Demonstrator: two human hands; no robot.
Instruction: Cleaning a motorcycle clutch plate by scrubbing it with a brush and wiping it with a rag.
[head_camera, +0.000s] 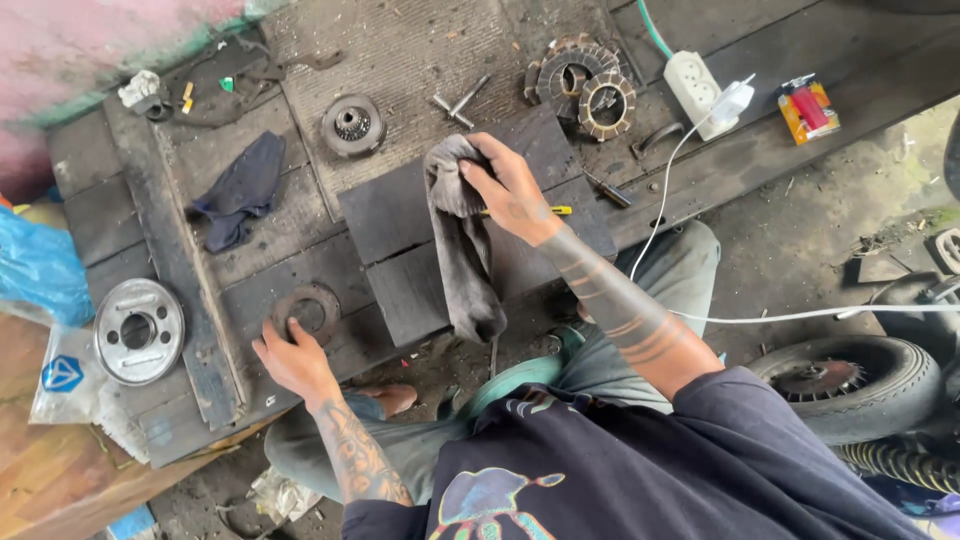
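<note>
My right hand (510, 190) is closed on a dirty grey rag (462, 250) that hangs down over a dark square slab (400, 215) on the wooden platform. A yellow-handled tool (558, 210) lies under that hand. My left hand (293, 355) rests with its fingers on a rusty ring-shaped clutch plate (308, 308) near the platform's front edge. I sit on the ground with my knees against the platform.
A silver round plate (138, 330) lies at the left, a dark blue cloth (240, 190) and a geared hub (353, 125) further back. Stacked friction discs (585, 85), a white power strip (705, 95), a white cable (780, 316) and a small tyre (850, 385) are to the right.
</note>
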